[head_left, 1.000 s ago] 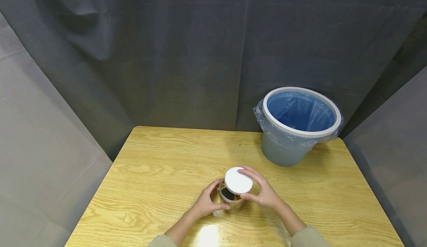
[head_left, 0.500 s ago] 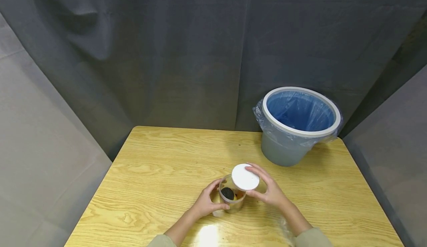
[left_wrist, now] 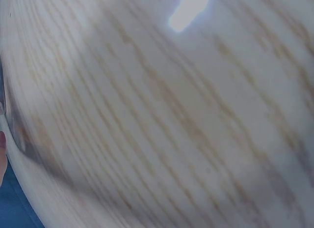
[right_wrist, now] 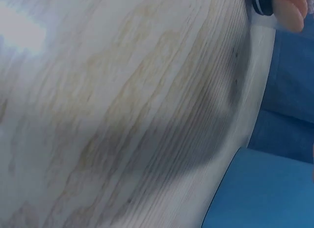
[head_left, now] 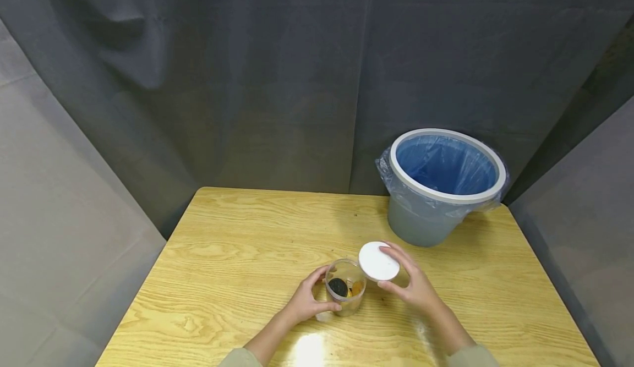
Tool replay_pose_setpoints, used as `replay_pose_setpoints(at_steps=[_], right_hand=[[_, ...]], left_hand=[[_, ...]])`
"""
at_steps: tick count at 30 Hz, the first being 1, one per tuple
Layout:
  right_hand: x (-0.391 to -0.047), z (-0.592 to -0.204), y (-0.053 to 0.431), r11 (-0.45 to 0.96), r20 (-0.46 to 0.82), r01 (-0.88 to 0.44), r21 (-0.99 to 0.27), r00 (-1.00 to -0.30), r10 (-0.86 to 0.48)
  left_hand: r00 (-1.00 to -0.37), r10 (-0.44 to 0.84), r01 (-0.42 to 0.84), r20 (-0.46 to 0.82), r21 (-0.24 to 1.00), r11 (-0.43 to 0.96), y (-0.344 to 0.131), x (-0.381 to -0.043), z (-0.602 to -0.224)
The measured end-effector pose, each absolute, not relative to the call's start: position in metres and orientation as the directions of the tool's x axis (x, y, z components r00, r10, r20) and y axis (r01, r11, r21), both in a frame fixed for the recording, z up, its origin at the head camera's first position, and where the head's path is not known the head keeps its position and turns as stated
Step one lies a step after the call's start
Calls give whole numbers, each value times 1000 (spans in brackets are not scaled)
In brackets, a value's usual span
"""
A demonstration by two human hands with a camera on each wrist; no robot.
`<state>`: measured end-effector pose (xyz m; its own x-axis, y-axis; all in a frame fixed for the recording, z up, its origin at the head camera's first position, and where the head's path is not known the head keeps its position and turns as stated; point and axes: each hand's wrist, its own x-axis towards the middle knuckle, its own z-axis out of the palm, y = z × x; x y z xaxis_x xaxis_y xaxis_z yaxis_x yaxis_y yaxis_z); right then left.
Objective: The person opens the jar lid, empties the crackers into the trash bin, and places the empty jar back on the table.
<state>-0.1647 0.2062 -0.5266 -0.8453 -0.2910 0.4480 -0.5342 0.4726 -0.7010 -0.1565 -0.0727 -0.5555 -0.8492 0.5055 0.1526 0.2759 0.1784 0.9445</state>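
Note:
In the head view, the left hand (head_left: 306, 300) grips a clear round jar (head_left: 353, 305) standing on the table, its thumb in front and fingers behind. Inside the jar lie a black round piece (head_left: 338, 286) and some yellow-orange pieces (head_left: 356, 288). The right hand (head_left: 413, 281) holds a white round lid (head_left: 378, 261) by its edge, slightly tilted, just right of the jar's open mouth. Both wrist views show mostly table; a fingertip (left_wrist: 2, 154) enters the left one's edge, while fingertips (right_wrist: 289, 12) and a dark round edge appear at the right one's top corner.
A bin (head_left: 423, 226) with a pale rim and a blue-looking clear liner stands at the table's back right. The wooden table (head_left: 238, 246) meets dark grey curtains behind. A faint shiny patch, unclear in kind, shows beside the right forearm.
Over the last second the right hand has carried the lid rightward off the jar, uncovering its mouth and contents. The left hand and jar have stayed in place.

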Motion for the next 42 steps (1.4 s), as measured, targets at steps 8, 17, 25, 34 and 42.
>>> replay_pose_setpoints(at_steps=[8, 17, 25, 34, 42], right_hand=[[-168, -538, 225, 535, 490, -539, -651, -836, -247], [-166, -545, 236, 612, 537, -528, -589, -821, -191], [-162, -555, 252, 651, 527, -470, -596, -841, -124], [-156, -569, 270, 710, 517, -399, -580, -854, -57], [-153, -576, 281, 754, 485, -327, -569, -875, -14]], left_hand=[[-845, 509, 284, 164, 944, 166, -73, -156, -557], [-845, 505, 302, 177, 937, 177, -72, -158, -560], [-848, 505, 285, 162, 942, 176, -72, -157, -559], [-850, 501, 287, 165, 941, 177, -72, -156, -557], [-847, 504, 294, 171, 940, 175, -72, -157, -559]])
